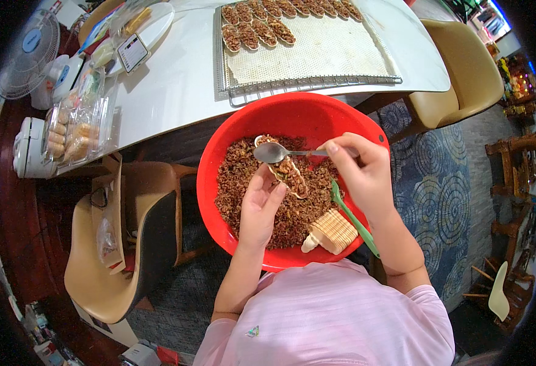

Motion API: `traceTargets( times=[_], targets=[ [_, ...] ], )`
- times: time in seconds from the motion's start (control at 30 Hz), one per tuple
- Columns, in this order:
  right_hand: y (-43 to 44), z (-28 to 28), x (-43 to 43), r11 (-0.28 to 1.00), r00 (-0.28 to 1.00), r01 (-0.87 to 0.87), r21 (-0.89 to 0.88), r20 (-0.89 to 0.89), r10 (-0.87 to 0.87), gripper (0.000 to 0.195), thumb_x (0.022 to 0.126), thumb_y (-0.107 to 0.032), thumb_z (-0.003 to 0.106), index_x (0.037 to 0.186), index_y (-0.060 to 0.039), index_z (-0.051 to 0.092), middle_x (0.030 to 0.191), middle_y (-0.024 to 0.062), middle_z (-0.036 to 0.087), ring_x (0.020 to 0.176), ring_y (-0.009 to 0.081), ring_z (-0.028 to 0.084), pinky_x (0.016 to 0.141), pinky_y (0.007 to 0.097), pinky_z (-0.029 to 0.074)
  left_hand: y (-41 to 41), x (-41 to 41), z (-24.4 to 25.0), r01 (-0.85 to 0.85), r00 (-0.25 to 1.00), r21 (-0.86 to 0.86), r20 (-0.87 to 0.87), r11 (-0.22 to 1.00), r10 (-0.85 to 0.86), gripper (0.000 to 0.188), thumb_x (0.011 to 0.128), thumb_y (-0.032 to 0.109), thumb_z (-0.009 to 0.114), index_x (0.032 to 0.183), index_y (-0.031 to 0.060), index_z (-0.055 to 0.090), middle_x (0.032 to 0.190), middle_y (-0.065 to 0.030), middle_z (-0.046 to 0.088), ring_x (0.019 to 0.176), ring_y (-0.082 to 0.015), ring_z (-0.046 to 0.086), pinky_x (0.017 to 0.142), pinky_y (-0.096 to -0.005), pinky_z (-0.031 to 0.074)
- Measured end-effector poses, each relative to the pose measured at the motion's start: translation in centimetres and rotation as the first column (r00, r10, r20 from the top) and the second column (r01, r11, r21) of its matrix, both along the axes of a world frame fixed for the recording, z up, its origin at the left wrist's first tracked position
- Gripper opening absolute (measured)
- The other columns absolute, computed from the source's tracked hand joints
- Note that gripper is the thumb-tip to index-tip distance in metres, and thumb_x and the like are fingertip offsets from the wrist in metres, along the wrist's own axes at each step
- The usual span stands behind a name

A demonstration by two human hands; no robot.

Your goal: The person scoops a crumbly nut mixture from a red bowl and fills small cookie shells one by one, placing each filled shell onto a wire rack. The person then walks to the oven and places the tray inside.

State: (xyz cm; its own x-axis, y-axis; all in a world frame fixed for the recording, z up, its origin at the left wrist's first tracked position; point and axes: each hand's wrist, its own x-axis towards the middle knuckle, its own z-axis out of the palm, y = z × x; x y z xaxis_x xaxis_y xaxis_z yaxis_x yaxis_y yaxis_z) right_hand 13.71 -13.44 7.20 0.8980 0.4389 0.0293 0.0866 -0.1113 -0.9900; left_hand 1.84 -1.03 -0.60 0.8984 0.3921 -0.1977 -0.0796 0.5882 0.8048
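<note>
My left hand (262, 203) holds a pale boat-shaped wafer shell (295, 180) filled with brown nut mixture. My right hand (361, 171) grips the handle of a metal spoon (271, 153), whose bowl is over the far part of the shell. Both hands are above a red plastic basin (295, 103). Loose brown, grainy mixture (236, 192) with nut pieces covers much of its bottom. A nested stack of wafer shells (334, 232) lies inside near my body. Beside the stack, a green plastic utensil (357, 224) leans across the basin's right rim.
Beyond the basin stands a white table (176, 87). On it, filled shells (258, 34) line a perforated mat (313, 50) on a wire rack (313, 82). Packaged bread (76, 137) and a small digital display (133, 52) are at left. Tan chairs (98, 256) flank me.
</note>
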Motion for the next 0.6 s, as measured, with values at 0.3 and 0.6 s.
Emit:
traceTargets(
  times=[0.3,0.6],
  targets=[
    [-1.6,-3.6,3.1,0.931,0.595,0.027,0.364,-0.754,0.277,0.012,0.087,-0.014,0.057,0.084,-0.0047,0.062,0.056,-0.0101,0.034,0.046,0.0002,0.026,0.04,0.0182,0.019,0.4,-0.7,-0.4,0.104,0.992,-0.212,0.097,0.972,-0.085,0.05,0.089,0.004,0.051,0.135,0.0003,0.032,0.129,-0.0122,0.046,0.117,-0.0204,0.048,0.096,-0.0373,0.041],
    [-2.5,-4.5,3.5,0.946,0.672,0.027,0.324,-0.706,0.223,0.01,0.087,-0.013,0.057,0.083,-0.0057,0.062,0.054,-0.0095,0.034,0.045,0.001,0.026,0.041,0.0185,0.02,0.9,-0.9,-0.5,0.132,0.988,-0.262,0.108,0.956,-0.107,0.043,0.091,0.008,0.049,0.132,0.0025,0.037,0.124,-0.0126,0.051,0.108,-0.0241,0.056,0.086,-0.0466,0.051]
  ],
)
